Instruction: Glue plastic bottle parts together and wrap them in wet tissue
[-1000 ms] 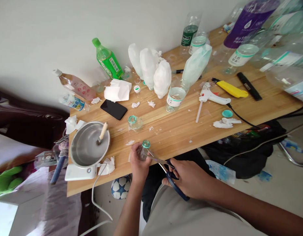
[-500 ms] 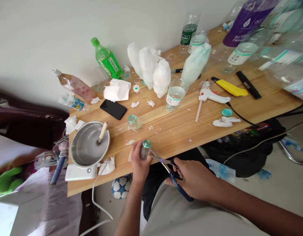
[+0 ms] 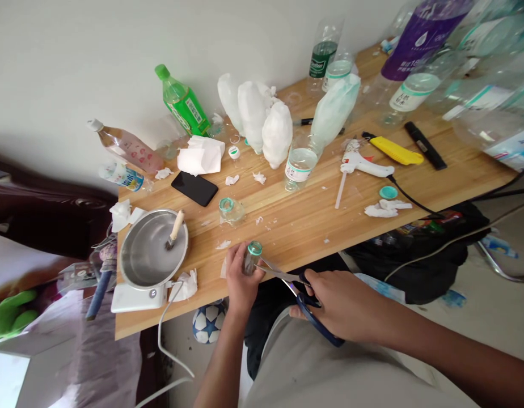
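At the table's front edge my left hand [image 3: 241,282] is wrapped round a clear bottle top [image 3: 254,250] with a teal neck ring facing up. My right hand [image 3: 336,303] grips scissors [image 3: 316,323] with dark blue handles. The blades are parted and reach the side of the bottle piece; whether they pass through the plastic I cannot tell. Another cut bottle top [image 3: 231,210] stands on the wood behind my left hand.
Left on the wooden table [image 3: 287,221] are a steel pot [image 3: 147,255] with a brush and a phone [image 3: 194,188]. White wrapped forms [image 3: 277,135] and bottles stand behind; a glue gun [image 3: 364,165] and yellow cutter [image 3: 396,150] lie right.
The scissor handles and my right hand have shifted slightly right. My left hand keeps its hold on the bottle piece. The view has moved a little.
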The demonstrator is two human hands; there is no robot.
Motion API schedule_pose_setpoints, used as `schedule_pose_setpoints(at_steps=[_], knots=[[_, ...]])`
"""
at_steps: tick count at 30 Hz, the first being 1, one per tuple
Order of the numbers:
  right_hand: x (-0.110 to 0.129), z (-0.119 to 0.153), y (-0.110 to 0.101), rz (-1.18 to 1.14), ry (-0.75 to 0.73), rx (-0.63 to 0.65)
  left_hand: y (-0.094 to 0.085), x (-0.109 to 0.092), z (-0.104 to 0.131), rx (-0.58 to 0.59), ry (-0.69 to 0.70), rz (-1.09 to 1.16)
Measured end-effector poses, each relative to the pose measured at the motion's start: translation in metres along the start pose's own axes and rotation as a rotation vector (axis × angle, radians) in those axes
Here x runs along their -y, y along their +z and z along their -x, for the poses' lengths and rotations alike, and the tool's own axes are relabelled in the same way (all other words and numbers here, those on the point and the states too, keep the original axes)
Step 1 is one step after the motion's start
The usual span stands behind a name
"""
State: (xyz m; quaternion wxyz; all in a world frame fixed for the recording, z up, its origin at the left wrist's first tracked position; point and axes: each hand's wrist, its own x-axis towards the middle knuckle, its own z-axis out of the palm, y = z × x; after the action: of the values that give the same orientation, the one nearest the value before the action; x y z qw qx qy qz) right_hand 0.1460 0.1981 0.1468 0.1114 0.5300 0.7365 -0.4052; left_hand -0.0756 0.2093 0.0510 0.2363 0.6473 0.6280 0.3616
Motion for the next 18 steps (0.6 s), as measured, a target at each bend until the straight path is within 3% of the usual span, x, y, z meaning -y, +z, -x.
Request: schedule_pose_setpoints(at_steps=[5,9,14,18], knots=[[0.011,0.003,-0.005,0.149,0.070,-0.002,0.007,-0.001,0.004,-0.063,0.071,-0.099],[0.013,0.001,-0.005,0.122,0.076,0.003,0.011,0.000,0.005,-0.104,0.096,-0.160],[0.003,-0.005,0.000,-0.142,0.106,0.029,0.016,-0.001,0.005,-0.087,0.097,-0.222],[-0.010,-0.015,0.014,-0.492,0.002,0.089,0.020,0.000,0.004,-0.129,0.122,-0.277]])
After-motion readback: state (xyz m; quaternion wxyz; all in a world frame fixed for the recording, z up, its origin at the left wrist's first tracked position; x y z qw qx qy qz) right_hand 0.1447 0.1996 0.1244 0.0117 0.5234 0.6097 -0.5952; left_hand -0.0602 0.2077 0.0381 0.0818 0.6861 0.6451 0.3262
